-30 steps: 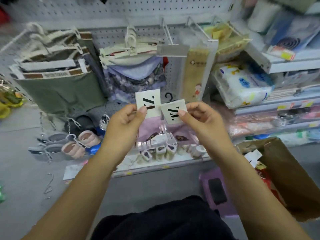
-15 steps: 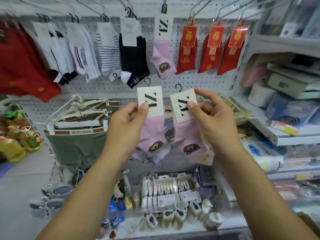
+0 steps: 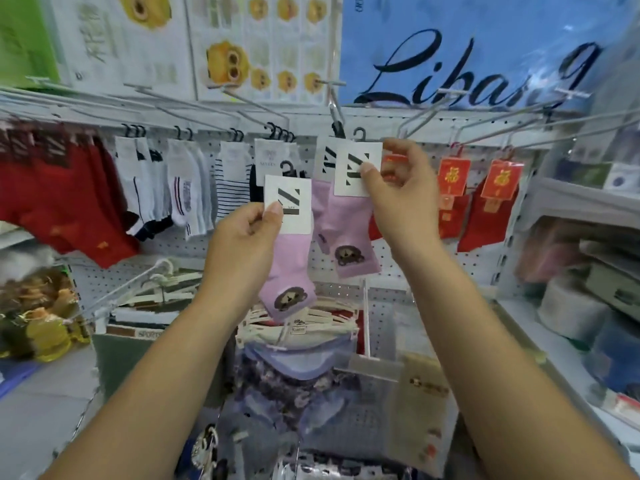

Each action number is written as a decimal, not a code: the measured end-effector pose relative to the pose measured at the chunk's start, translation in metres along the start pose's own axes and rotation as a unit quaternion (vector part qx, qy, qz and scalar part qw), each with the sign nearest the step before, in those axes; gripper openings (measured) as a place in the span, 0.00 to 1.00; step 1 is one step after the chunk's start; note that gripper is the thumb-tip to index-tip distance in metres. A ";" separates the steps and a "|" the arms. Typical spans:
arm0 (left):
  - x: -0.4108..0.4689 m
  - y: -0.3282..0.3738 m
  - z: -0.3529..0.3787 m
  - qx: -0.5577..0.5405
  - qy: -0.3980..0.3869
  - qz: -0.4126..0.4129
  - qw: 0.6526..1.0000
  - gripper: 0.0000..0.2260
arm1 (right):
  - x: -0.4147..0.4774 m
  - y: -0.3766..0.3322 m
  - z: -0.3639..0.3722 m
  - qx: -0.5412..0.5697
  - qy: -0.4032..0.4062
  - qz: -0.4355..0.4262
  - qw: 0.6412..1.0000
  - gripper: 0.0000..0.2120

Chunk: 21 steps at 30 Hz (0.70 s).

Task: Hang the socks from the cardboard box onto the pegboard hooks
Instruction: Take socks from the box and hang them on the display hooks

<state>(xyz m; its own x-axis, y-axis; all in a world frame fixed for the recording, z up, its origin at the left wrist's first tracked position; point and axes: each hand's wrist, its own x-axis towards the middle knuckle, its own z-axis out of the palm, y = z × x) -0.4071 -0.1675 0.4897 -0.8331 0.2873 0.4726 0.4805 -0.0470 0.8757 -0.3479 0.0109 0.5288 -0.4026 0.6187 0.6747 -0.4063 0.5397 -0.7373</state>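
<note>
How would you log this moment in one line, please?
left hand: holds pink sock | right hand: holds second pink sock near hook | step: hanging

And there they were, two bare hands in shot. The left hand (image 3: 242, 237) looked rounded at the knuckles, and the left thumbnail (image 3: 276, 208) was cut short and plain. The right hand (image 3: 401, 202) was much the same, with the right thumbnail (image 3: 367, 170) broad, short and plain too. Below them, the left forearm (image 3: 156, 393) and the right forearm (image 3: 485, 358) ran bare from wrist to the bottom edge, each widening as it neared the lens. Whatever was worn higher up the arms sat out of the picture.
</note>
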 end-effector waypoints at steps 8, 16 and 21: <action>0.018 0.005 0.016 -0.009 0.029 -0.002 1.000 0.09 | 0.040 0.023 0.029 0.040 -0.019 -0.024 0.999 0.14; 0.032 0.006 0.023 -0.014 0.045 0.014 0.999 0.10 | 0.044 0.036 0.033 0.059 -0.059 -0.025 0.996 0.14; 0.039 0.005 0.032 -0.018 0.028 0.018 0.999 0.10 | 0.039 0.035 0.020 0.035 -0.042 -0.047 0.997 0.13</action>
<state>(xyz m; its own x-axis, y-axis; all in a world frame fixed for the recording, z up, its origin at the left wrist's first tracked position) -0.4285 -0.1261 0.5099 -0.8305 0.2309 0.5069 0.5002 -0.0913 0.8611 -0.3945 0.0423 0.5302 -0.4256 0.5159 0.7435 -0.5000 0.5507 -0.6683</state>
